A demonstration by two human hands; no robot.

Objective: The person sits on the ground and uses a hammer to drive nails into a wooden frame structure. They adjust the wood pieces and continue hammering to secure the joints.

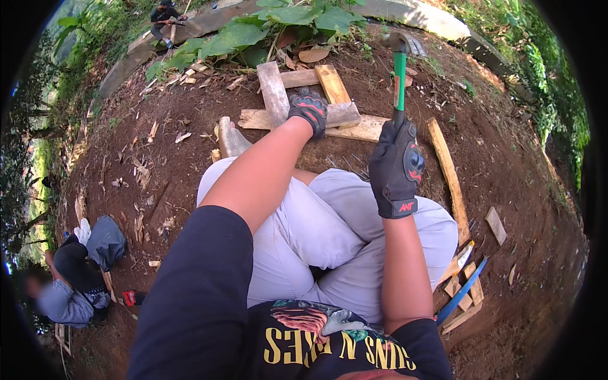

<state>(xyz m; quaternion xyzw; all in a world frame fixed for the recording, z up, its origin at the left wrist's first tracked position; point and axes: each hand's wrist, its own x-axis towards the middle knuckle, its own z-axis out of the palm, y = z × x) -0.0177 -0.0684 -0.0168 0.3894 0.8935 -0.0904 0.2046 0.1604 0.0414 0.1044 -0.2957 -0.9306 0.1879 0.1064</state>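
Note:
My right hand, in a black and red glove, is closed round the lower grip of a hammer. The hammer stands upright with its green handle and metal claw head raised above the soil. My left hand, gloved the same way, is closed on a short wooden board. That board is part of a rough frame of overlapping pieces. An upright greyish board is just left of this hand, and a yellowish board slants behind it. Whether my left fingers also pinch a nail is hidden.
Several loose nails lie before my crossed legs. At right are a long plank, a blue saw blade and wood offcuts. Leafy plants grow beyond the frame. One person sits at left, another far off.

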